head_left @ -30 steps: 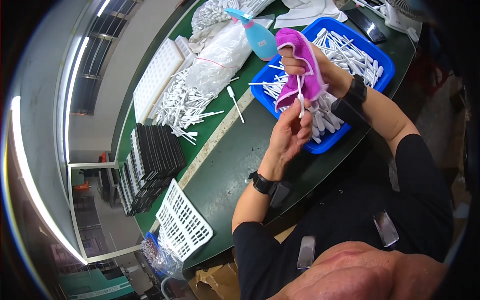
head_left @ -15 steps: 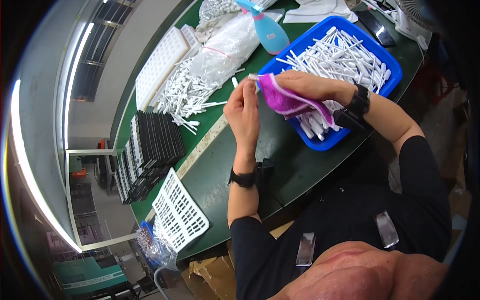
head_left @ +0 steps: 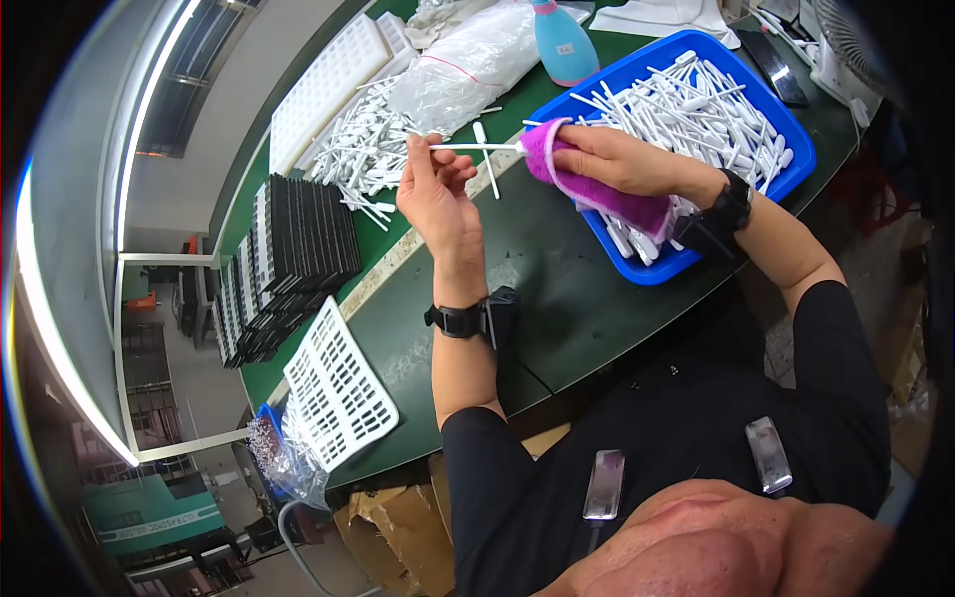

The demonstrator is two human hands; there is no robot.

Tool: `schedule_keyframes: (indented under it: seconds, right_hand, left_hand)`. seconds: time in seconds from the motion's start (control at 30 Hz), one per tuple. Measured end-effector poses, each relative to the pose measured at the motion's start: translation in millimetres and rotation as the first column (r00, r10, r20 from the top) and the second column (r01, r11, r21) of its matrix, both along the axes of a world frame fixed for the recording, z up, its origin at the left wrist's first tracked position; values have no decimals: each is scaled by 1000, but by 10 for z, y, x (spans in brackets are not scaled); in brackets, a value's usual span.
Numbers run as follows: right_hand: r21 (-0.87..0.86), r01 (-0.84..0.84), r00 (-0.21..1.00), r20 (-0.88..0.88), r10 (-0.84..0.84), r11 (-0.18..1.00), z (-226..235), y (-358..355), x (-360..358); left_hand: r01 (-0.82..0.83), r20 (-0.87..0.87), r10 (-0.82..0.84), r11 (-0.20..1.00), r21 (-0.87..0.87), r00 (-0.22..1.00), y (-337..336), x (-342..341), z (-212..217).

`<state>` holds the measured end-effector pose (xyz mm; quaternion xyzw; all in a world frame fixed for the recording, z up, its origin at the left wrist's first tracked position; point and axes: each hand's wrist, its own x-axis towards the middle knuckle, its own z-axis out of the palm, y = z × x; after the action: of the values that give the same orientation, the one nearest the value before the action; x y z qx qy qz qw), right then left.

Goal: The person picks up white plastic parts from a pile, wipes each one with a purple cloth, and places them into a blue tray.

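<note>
A: What is each hand doing?

B: The left hand (head_left: 435,191) pinches one end of a thin white stick (head_left: 468,147); its fingers (head_left: 423,159) are narrow, closed on the stick. The right hand (head_left: 622,159) grips a purple cloth (head_left: 597,189), fingers curled shut around it, with the cloth bunched over the stick's other end.

A: So where is the stick?

B: In the air between the two hands, lying about level, above the green surface (head_left: 557,289) and just left of the blue tray (head_left: 786,129).

A: What's in the tray?

B: A heap of white sticks (head_left: 696,99) of the same kind. The cloth's tail and the right wrist hang over the tray's near corner.

A: Anything else on the surface?

B: A single loose stick (head_left: 485,171) lies under the held one. Further left a pile of white sticks (head_left: 363,159), partly under a clear plastic bag (head_left: 468,70). Beyond the tray stands a blue bottle (head_left: 562,45). A white moulded tray (head_left: 323,90) sits at the far left edge, black trays (head_left: 293,259) are stacked near it, and a white grid rack (head_left: 338,393) lies at the near edge.

A: The wrists?

B: Both carry black bands; the left one (head_left: 458,320) is clear, the right one (head_left: 731,204) sits by the tray's rim.
</note>
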<state>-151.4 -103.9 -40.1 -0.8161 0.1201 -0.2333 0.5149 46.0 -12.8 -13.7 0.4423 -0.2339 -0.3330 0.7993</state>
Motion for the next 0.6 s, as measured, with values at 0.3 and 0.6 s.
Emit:
schedule_keyframes:
  seconds: [0.3, 0.6]
  right_hand:
    - [527, 75, 997, -29, -70, 847, 203, 65, -196]
    - [-501, 446, 821, -102, -562, 742, 503, -494, -1243]
  left_hand:
    - [88, 279, -38, 981, -171, 960, 71, -189, 47]
    - [-7, 561, -195, 941, 338, 804, -251, 441, -519]
